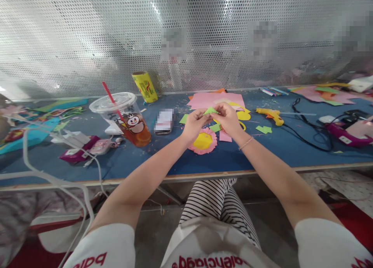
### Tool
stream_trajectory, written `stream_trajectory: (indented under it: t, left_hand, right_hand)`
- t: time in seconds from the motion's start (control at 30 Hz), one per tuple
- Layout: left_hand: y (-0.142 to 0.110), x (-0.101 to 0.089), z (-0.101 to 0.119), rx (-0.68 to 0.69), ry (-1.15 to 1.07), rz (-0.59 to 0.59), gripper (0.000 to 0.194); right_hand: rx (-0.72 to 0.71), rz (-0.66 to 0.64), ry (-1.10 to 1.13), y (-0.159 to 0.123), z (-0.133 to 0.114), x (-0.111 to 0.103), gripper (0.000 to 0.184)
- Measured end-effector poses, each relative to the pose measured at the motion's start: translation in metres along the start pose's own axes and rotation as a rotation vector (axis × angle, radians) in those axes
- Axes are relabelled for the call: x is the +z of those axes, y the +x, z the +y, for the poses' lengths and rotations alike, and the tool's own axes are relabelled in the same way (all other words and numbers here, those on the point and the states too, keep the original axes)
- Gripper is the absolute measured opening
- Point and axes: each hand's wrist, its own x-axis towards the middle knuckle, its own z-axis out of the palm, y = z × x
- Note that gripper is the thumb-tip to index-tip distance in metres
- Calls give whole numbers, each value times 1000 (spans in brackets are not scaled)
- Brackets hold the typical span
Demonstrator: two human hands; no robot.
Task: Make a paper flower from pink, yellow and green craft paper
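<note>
A small piece of green paper (210, 111) is held between my two hands, above the middle of the blue table. My left hand (194, 122) pinches its left side and my right hand (226, 117) grips its right side. Just below them on the table lies a pink paper flower (203, 142) with a frilled edge and a yellow centre. Yellow scissors handles (243, 125) show partly behind my right hand. Green paper scraps (264, 129) lie to the right, and a pink strip (225, 136) sits beneath my right wrist.
Pink paper sheets (214, 100) lie behind my hands. A yellow glue gun (271, 115) with a black cord rests to the right. On the left stand a plastic drink cup (128, 122) with a red straw, a phone (164, 121) and a yellow cardboard tube (145, 87). Perforated metal rises behind the table.
</note>
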Motion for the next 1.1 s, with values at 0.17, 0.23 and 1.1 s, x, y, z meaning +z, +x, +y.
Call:
stream_trajectory:
  t: [0.17, 0.23, 1.1]
  left_hand:
    - [-1, 0, 2, 45, 48, 8, 16]
    - [-2, 2, 3, 61, 73, 15, 15]
    - [3, -5, 3, 126, 179, 37, 15]
  right_hand:
    - [78, -10, 57, 0, 4, 0, 21]
    - [94, -9, 80, 0, 4, 1, 20]
    - [-441, -28, -542, 1, 4, -12, 7]
